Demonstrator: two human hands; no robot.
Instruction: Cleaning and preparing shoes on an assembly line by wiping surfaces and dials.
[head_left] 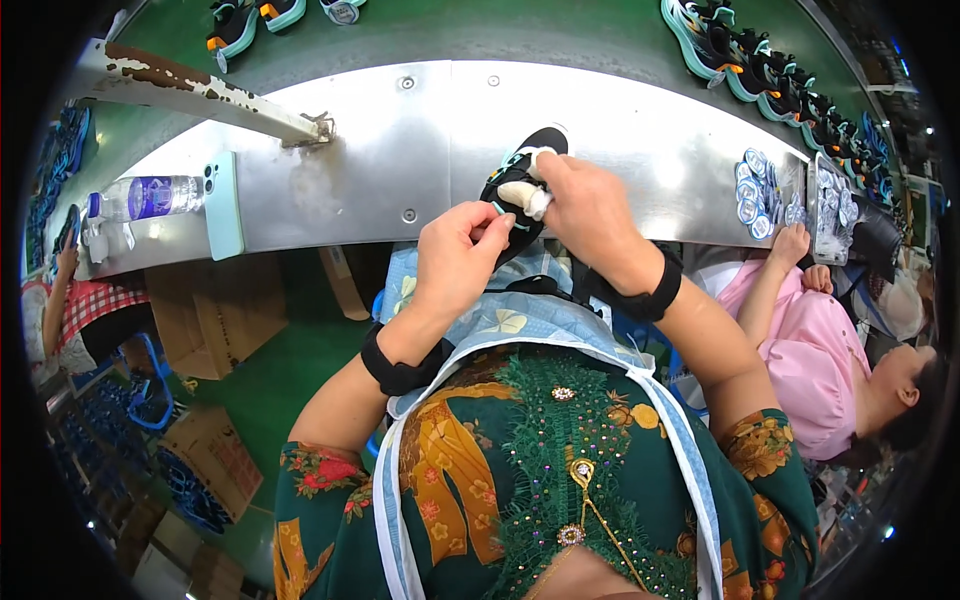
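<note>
A black sneaker [548, 141] with pale teal details lies at the near edge of the metal bench, partly covered by my hands. My left hand [462, 252] is at its left side, thumb and index finger pinched on a thin teal lace [498, 208]. Over the shoe's upper is my right hand [592, 208], its fingers curled in. Cream covers [516, 193] sheathe some of its fingertips, with a bit of white material beside them. What those fingers grip, if anything, is hidden. Both wrists wear black bands.
On the bench's left are a water bottle [150, 198] and a teal phone [224, 205], below a chipped metal post [210, 95]. Round tags [752, 190] lie at right, where a co-worker in pink [800, 340] reaches. Rows of sneakers [745, 65] stand on the green surface beyond.
</note>
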